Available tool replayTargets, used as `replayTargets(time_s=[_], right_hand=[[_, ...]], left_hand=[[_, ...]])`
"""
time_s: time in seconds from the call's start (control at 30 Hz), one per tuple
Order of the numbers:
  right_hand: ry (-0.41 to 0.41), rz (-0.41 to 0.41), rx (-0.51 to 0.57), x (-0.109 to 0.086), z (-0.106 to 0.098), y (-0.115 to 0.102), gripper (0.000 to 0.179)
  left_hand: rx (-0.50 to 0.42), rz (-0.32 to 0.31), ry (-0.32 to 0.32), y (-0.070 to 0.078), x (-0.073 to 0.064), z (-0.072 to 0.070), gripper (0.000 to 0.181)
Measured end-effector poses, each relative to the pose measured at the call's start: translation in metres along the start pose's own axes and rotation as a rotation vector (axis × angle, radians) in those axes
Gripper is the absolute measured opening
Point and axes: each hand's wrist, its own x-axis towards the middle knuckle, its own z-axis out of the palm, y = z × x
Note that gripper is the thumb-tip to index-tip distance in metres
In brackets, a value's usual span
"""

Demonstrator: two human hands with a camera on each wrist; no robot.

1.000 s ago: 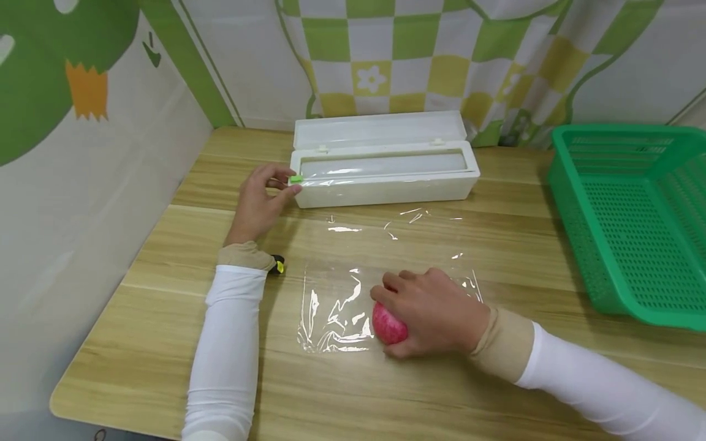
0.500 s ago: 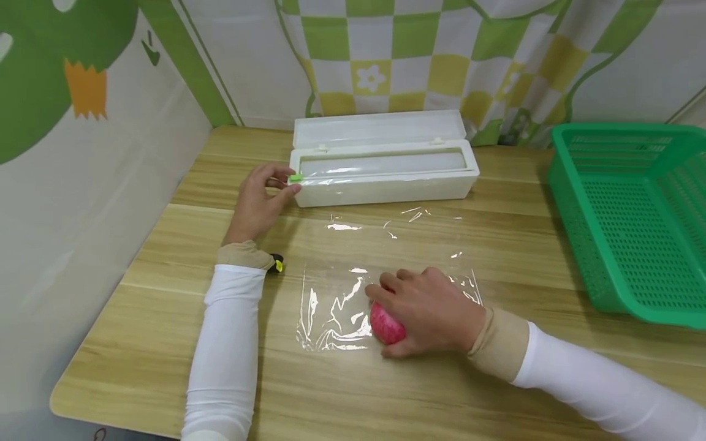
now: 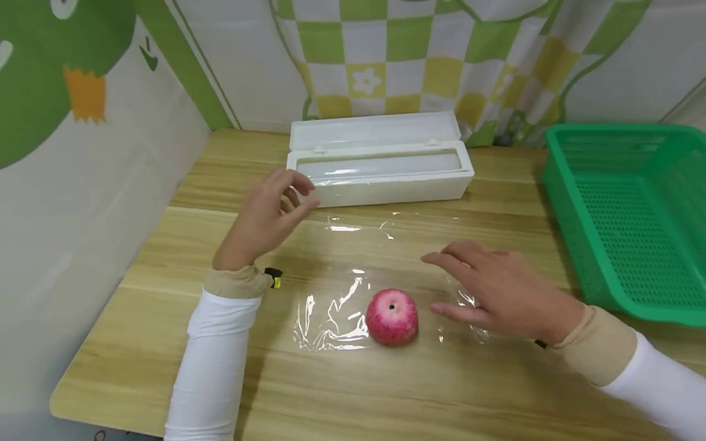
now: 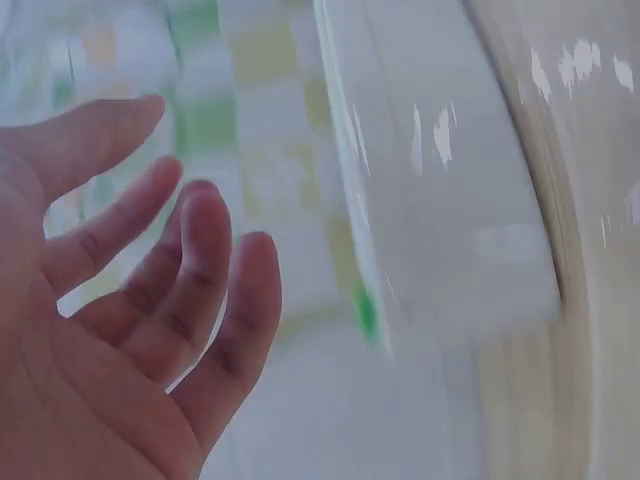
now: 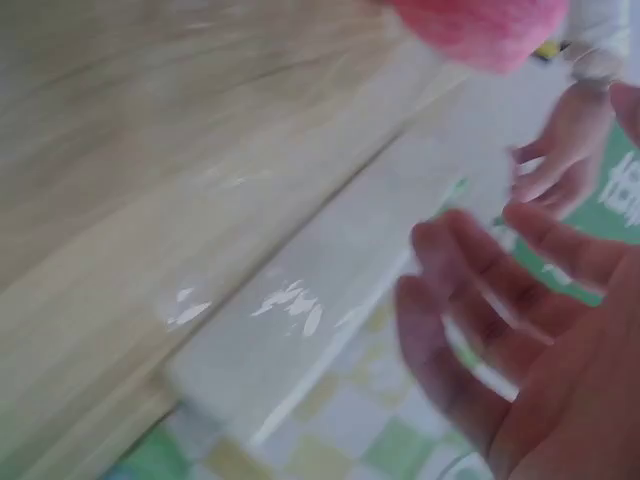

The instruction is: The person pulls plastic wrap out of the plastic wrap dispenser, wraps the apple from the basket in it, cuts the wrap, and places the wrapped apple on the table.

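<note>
A pinkish-red apple lies on clear plastic wrap spread over the table, a small dark hollow on top; its underside is hidden. To its right, my right hand hovers with fingers apart and holds nothing. Behind the wrap stands a white cling film dispenser, lid raised, the film coming out over its front. At the dispenser's left end my left hand has loosely bent fingers and nothing in them. In the left wrist view, the dispenser's green slider is apart from the fingers.
A green plastic basket stands at the right on the wooden table. A checked cloth hangs behind the dispenser. A white wall runs along the table's left side.
My right hand has let go of the apple and moved right. My left hand has come off the green slider and shifted slightly right and toward me. The apple stays on the wrap.
</note>
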Motion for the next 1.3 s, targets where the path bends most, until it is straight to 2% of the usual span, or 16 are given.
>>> replayTargets(time_s=[0.17, 0.3, 0.4, 0.5, 0.63, 0.87, 1.0, 1.13, 1.2, 1.3], right_hand=[[0.019, -0.064, 0.030, -0.025, 0.002, 0.024, 0.030], [-0.036, -0.098, 0.076, -0.045, 0.004, 0.037, 0.030], [-0.091, -0.106, 0.102, -0.056, 0.007, 0.042, 0.033], [-0.139, -0.114, 0.146, -0.064, 0.011, 0.045, 0.034], [-0.138, -0.164, 0.194, -0.068, 0.019, 0.047, 0.035], [-0.054, -0.269, 0.257, -0.069, 0.032, 0.052, 0.025], [0.020, -0.334, 0.238, -0.070, 0.038, 0.055, 0.021], [0.085, -0.380, 0.206, -0.070, 0.044, 0.055, 0.004], [0.098, -0.384, 0.183, -0.070, 0.045, 0.054, 0.017], [0.096, -0.366, 0.170, -0.070, 0.045, 0.053, 0.024]], left_hand=[[-0.029, 0.210, -0.173, 0.036, -0.014, 0.029, 0.016], [-0.041, 0.331, -0.273, 0.056, -0.027, 0.053, 0.020], [-0.017, 0.390, -0.313, 0.065, -0.037, 0.066, 0.024], [0.021, 0.408, -0.341, 0.070, -0.045, 0.074, 0.030], [0.066, 0.403, -0.373, 0.070, -0.051, 0.081, 0.037], [0.114, 0.381, -0.403, 0.071, -0.053, 0.087, 0.038], [0.117, 0.376, -0.418, 0.073, -0.052, 0.086, 0.039], [0.116, 0.368, -0.424, 0.073, -0.052, 0.085, 0.036], [0.112, 0.371, -0.418, 0.072, -0.052, 0.086, 0.037], [0.108, 0.368, -0.414, 0.072, -0.053, 0.086, 0.037]])
